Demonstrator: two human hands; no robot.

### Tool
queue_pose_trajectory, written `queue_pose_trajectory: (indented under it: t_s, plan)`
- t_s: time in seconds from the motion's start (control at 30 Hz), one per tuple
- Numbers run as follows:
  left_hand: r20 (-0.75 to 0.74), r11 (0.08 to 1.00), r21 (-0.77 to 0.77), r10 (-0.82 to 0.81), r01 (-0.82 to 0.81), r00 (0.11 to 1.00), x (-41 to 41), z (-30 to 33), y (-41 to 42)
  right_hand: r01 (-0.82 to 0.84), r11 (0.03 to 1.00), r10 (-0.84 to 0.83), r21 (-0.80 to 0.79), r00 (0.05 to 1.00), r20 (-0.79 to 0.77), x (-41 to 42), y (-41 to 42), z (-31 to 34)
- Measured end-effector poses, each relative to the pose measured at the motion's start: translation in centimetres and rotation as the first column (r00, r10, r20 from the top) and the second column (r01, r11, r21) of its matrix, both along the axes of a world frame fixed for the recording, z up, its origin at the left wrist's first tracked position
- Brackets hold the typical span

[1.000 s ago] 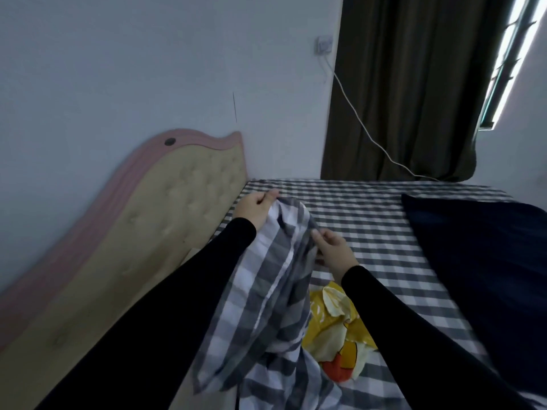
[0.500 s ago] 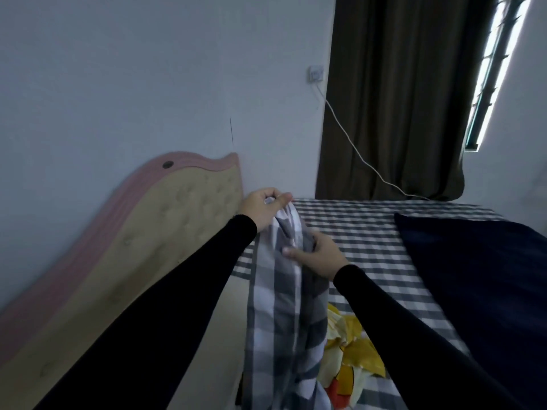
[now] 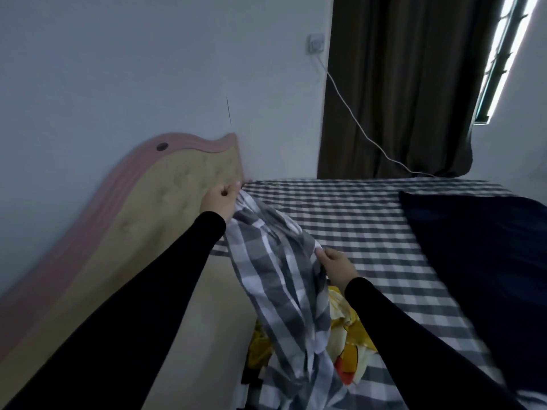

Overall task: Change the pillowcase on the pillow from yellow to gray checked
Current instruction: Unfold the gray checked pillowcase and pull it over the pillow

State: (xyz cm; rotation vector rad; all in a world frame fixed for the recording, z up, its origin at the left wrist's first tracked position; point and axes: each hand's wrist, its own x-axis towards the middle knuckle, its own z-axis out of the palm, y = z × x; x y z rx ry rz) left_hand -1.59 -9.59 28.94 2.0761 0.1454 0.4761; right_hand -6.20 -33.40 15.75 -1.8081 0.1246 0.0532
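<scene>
Nearest us, the yellow pillowcase (image 3: pixel 350 344) lies crumpled on the checked sheet (image 3: pixel 355 214), partly under the hanging gray checked pillowcase (image 3: pixel 278 270). Our right hand (image 3: pixel 337 269) is pinched closed on that pillowcase's near edge. Farther off, our left hand (image 3: pixel 220 201) is clenched around its upper corner, beside the padded headboard (image 3: pixel 177 184). A dark blanket (image 3: pixel 479 247) lies to the right.

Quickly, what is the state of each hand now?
Left hand: closed, holding the gray checked pillowcase.
Right hand: closed, holding the same pillowcase.
</scene>
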Motion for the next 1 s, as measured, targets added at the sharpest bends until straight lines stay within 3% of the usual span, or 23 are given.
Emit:
queue_pose_trajectory:
  t_s: [0.13,0.23,0.3,0.37,0.43,0.5,0.63,0.77,0.87,0.93,1.0]
  plan:
    - [-0.108,0.995,0.095,0.014,-0.004,0.994,1.2,-2.5,1.4,0.054,0.995,-0.057,0.081,0.998,0.035,1.6,-0.8,0.8]
    - [-0.102,0.994,0.086,0.071,-0.062,0.992,2.2,-4.6,1.9,0.007,0.993,-0.025,0.122,0.99,0.141,1.9,-2.1,1.0]
    - [-0.1,0.994,0.046,0.102,-0.098,0.99,3.2,-5.7,1.9,0.004,0.992,0.032,-0.125,0.958,0.286,2.3,-2.3,0.0]
    - [-0.1,0.992,0.013,0.127,-0.126,0.987,4.0,-6.4,1.6,-0.008,0.928,0.14,-0.373,0.935,0.327,2.9,-2.1,-1.7]
    - [-0.104,0.994,0.002,0.112,-0.113,0.988,4.5,-6.8,1.0,-0.048,0.88,0.182,-0.472,0.953,0.243,3.4,-1.7,-3.1]
    - [-0.115,0.994,-0.004,0.104,-0.105,0.988,4.8,-7.3,0.6,-0.046,0.89,0.148,-0.453,0.971,0.19,4.2,-1.7,-4.2]
    - [-0.128,0.992,0.026,0.124,-0.122,0.984,6.4,-9.0,1.5,0.106,0.926,-0.017,-0.363,0.971,0.238,6.4,-2.0,-5.5]
    - [-0.261,0.986,0.093,0.156,-0.136,0.953,7.9,-11.4,2.4,0.03,0.978,-0.028,-0.204,1.0,0.013,8.4,-1.9,-4.9]
    - [-0.351,0.984,0.107,0.17,-0.141,0.921,9.3,-12.0,1.9,0.11,0.987,-0.111,-0.114,0.994,0.003,9.4,-1.7,-4.2]
    - [-0.392,0.97,0.078,0.241,-0.229,0.888,10.8,-11.8,1.7,-0.024,0.996,0.016,-0.087,0.996,-0.085,10.2,-1.7,-4.4]
    - [-0.397,0.954,0.045,0.289,-0.296,0.871,12.3,-11.3,1.5,-0.282,0.909,0.191,-0.308,0.937,-0.294,10.7,-2.1,-5.6]
